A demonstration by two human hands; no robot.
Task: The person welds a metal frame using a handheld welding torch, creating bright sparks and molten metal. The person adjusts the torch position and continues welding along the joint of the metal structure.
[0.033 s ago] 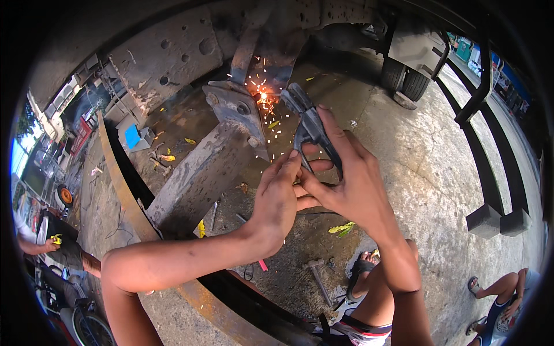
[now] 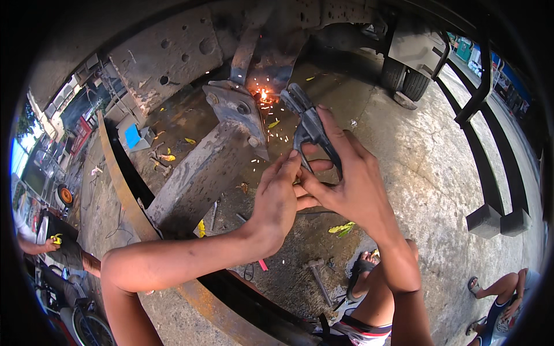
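Note:
My right hand (image 2: pixel 349 184) grips a grey metal welding holder (image 2: pixel 309 124) by its handles, its jaws pointing up and left. Bright sparks (image 2: pixel 264 95) burst at its tip, against a grey steel bracket (image 2: pixel 236 109) bolted to the end of a rusty chassis beam (image 2: pixel 196 179). My left hand (image 2: pixel 280 196) is pressed against the right hand from the left, with its fingertips on the holder's lower handle. Both forearms come in from the lower edge, and my knee and sandalled foot (image 2: pixel 360 271) show below them.
A hammer (image 2: pixel 317 277) lies on the concrete near my foot. A long rusty curved rail (image 2: pixel 124 196) runs along the left. A truck wheel (image 2: pixel 407 81) stands behind, black metal frames (image 2: pixel 490 173) at right. Other people are at the left edge (image 2: pixel 34 242) and bottom right (image 2: pixel 502 300).

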